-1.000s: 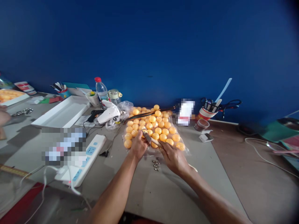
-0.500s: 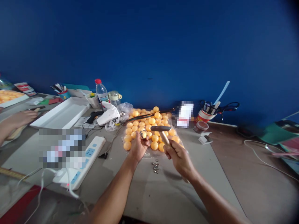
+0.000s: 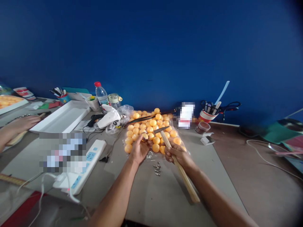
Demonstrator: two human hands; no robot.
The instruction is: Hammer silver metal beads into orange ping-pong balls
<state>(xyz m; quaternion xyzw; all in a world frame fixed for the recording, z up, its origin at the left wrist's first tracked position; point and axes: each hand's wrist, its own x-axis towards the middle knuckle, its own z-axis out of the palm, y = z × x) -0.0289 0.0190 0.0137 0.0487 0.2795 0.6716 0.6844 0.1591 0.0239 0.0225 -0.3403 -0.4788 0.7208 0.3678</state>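
My left hand holds a small orange ball between its fingers, with a shiny metal bit visible on the ball. My right hand is wrapped around the wooden handle of a hammer, whose dark head points up and left toward the ball. Beneath and behind both hands lies a clear plastic bag of orange balls. Several small shiny metal pieces sit loose on the table just in front of the bag.
A white power strip with cables and a shallow white tray stand at left. Farther left is another person's hand. Behind are a bottle and a glue gun; a cup of tools stands at right.
The hammer has tilted in my right hand, so more of its handle now shows toward the lower right. My left hand has turned slightly, still holding the ball.
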